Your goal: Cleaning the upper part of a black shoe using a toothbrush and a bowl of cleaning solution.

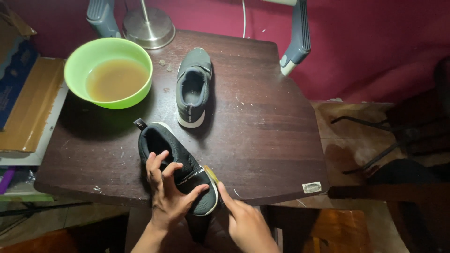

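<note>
two dark slip-on shoes sit on one dark wooden table (262, 140) — the near shoe (176, 164) at the front edge under both hands, the second shoe (193, 86) farther back, toe pointing away, well apart from either hand. the left hand (168, 194) lies over the near shoe with fingers spread and curled, thumb pressed to the toe area, holding the upper rather than closing fully around it. the right hand (246, 220) comes in at the shoe's right side, fingers drawn together around a small yellowish brush (212, 174) whose tip meets the pale sole rim; how much of it the hand covers cannot be told. one green bowl (108, 70) of murky brown liquid stands at the table's back left corner, just beside the round metal base of a lamp (148, 26). a few crumbs of dirt lie between bowl and far shoe — one small sticker (311, 187) marks the front right corner.
</note>
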